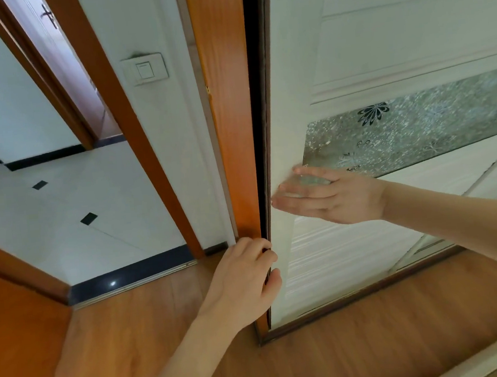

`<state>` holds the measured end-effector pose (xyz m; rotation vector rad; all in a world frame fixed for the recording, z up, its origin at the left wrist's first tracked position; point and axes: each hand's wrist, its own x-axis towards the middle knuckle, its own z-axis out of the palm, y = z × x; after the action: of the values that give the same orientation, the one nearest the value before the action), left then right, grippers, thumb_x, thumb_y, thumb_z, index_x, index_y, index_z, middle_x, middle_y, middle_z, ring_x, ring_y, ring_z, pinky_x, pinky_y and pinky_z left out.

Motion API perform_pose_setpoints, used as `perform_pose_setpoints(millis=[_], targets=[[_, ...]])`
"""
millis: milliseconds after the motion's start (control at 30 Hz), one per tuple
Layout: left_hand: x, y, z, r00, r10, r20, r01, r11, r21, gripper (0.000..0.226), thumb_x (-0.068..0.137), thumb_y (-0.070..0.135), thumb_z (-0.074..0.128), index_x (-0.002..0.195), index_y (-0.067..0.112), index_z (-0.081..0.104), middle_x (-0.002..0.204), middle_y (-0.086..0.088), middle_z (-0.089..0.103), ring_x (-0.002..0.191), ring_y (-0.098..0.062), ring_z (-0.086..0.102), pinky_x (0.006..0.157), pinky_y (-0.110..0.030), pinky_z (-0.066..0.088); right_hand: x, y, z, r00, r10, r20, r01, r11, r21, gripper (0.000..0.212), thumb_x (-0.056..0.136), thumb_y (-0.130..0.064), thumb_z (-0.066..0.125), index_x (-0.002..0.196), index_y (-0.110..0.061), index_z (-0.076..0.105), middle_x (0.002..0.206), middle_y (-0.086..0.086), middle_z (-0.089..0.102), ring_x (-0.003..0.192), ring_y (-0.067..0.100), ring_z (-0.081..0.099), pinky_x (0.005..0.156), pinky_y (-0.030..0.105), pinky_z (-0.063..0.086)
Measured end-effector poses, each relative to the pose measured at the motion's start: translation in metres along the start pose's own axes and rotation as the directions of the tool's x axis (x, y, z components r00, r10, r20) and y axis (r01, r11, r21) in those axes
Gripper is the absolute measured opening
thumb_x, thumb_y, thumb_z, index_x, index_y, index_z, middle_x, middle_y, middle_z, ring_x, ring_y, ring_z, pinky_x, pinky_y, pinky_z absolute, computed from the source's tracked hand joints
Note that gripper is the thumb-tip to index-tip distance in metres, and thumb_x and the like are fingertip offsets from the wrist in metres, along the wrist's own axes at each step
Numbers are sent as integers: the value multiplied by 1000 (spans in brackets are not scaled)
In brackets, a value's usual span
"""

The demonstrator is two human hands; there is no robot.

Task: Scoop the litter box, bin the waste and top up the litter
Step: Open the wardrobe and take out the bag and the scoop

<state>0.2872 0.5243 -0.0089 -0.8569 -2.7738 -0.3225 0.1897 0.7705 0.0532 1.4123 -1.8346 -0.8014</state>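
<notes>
While both hands are working at a white sliding door [299, 93] with a frosted floral glass panel, no litter box is showing.
Left hand [243, 282] is grasping the door's edge beside the orange wooden frame [230, 129]; right hand [335, 195] is lying released, fingers straight, against the panel.

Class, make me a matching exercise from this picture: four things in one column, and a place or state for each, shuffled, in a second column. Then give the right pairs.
Things
1. left hand
2. right hand
3. light switch
4. frosted glass pane

Places or states
A. set in the white sliding door, patterned with dark flowers
B. fingers curled round the door's edge, beside the wooden frame
C. on the white wall, left of the wooden frame
D. fingers straight, flat against the door's face

Pairs: 1-B, 2-D, 3-C, 4-A
</notes>
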Motion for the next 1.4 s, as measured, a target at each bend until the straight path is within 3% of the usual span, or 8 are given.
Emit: perform_pose_setpoints(millis=[167,367,700,1000,1233,1400], targets=[[9,9,3,998,58,17,-58,998,8,29,87,38,45,96,25,69,105,7,65,99,-11,59,83,-27,50,35,3,-6,998,-39,48,41,999,-36,36,95,-19,47,126,-4,58,128,10,60,126,24,50,116,42,21],[25,14,2,998,67,9,-67,997,24,27,86,38,48,95,24,69,104,6,66,96,-12,59,80,-29,51,40,18,11,992,-112,57,116,990,-83,35,94,-23,34,109,-8,61,112,5,64,115,18,56,116,36,23],[39,18,10,997,75,10,-75,997,12,32,88,41,40,98,26,67,108,7,65,100,-12,58,83,-28,51,18,29,30,990,-138,-4,135,973,-189,39,91,-33,39,113,-10,61,114,4,64,118,16,55,116,34,22],[52,36,14,994,108,12,-108,994,-5,33,85,42,40,94,28,69,102,10,64,95,-9,58,77,-23,52,-33,44,35,995,-85,-47,75,981,-180,29,87,-30,48,103,-13,66,107,7,66,111,18,59,112,32,27],[64,52,20,990,134,39,-134,991,-17,33,88,38,41,98,22,68,107,6,62,100,-14,55,83,-30,51,-88,53,41,1000,2,6,-1,990,-139,30,85,-29,49,105,-13,66,110,5,67,112,16,58,107,32,33],[72,60,23,985,162,56,-160,987,-26,35,88,37,40,97,19,68,107,3,62,101,-16,54,83,-33,51,-118,57,41,995,91,43,-83,983,-166,26,82,-27,52,100,-15,66,106,2,68,113,16,54,113,35,22]])
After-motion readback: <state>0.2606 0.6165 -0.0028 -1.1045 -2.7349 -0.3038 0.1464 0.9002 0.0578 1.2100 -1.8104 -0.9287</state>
